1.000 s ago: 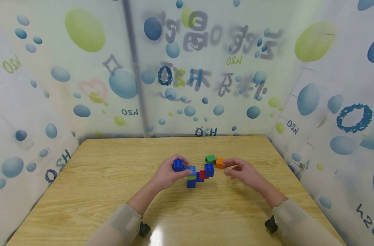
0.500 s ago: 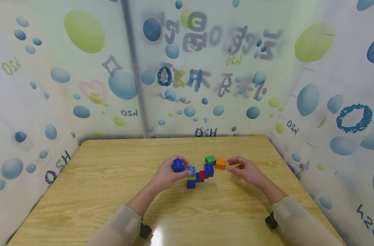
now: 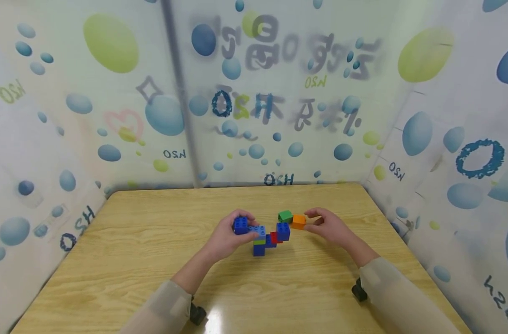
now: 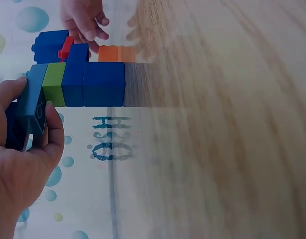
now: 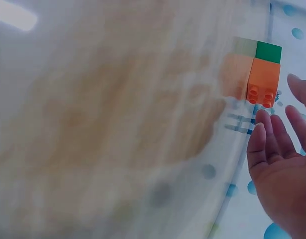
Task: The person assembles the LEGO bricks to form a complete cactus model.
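My left hand (image 3: 226,239) grips a joined structure of toy building bricks by its light blue brick (image 4: 34,94), thumb on one side and fingers on the other. Below that brick sit a lime green brick (image 4: 54,84) and dark blue bricks (image 4: 104,83). A red brick (image 3: 275,237) and a dark blue brick (image 3: 283,231) form an arm on the structure's right; another dark blue brick (image 3: 240,225) juts out left. Close to the right end of a loose orange brick (image 3: 298,221) is my right hand (image 3: 331,227), fingers loosely bent and apart from the brick in the right wrist view (image 5: 264,82).
A green brick (image 3: 285,216) lies beside the orange one, to its left. The wooden table (image 3: 154,260) reflects light near its front edge. Patterned curtains (image 3: 254,139) enclose the table's back and sides.
My right hand first drew slightly right from the orange brick, then came back closer to it. The left hand keeps its grip on the brick structure, which has stayed in place.
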A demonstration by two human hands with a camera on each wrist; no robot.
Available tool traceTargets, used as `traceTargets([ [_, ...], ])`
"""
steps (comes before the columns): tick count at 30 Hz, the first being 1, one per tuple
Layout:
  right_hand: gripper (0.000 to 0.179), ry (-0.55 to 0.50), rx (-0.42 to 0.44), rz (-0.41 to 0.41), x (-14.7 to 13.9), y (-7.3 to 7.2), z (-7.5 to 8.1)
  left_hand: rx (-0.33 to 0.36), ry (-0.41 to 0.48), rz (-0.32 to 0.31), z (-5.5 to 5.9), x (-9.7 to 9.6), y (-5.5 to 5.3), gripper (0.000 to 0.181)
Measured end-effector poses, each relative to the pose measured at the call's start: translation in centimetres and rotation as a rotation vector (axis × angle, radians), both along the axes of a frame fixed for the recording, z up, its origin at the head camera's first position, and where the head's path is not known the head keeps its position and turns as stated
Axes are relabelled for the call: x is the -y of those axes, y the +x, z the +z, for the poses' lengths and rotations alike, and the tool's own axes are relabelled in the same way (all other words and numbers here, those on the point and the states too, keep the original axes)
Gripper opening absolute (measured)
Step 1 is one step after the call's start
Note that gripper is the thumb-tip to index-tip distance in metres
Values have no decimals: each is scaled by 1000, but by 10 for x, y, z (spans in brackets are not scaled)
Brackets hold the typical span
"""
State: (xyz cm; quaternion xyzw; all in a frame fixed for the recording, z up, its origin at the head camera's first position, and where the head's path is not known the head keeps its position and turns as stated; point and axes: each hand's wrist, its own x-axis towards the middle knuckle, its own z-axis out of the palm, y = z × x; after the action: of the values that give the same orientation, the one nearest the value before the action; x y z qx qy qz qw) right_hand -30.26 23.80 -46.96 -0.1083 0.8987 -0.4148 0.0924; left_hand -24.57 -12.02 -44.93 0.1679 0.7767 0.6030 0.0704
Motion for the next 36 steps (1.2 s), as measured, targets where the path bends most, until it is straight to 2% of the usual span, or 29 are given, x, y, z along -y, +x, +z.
traceTargets([
  [5, 52, 25, -4, 38, 6, -7, -1, 3, 1, 5, 0, -1, 1, 40],
  [11, 48, 61, 30, 10, 15, -11, -3, -10, 4, -3, -1, -1, 3, 40],
  [20, 43, 96, 23, -17, 18, -15, -5, -21, 7, -12, -2, 1, 2, 41],
  [28, 41, 91, -10, -22, 9, -7, -2, -7, 33, -26, -4, 1, 1, 42],
  [36, 40, -37, -109, -33, 1, 5, 14, 2, 44, -10, -4, 1, 2, 44],
])
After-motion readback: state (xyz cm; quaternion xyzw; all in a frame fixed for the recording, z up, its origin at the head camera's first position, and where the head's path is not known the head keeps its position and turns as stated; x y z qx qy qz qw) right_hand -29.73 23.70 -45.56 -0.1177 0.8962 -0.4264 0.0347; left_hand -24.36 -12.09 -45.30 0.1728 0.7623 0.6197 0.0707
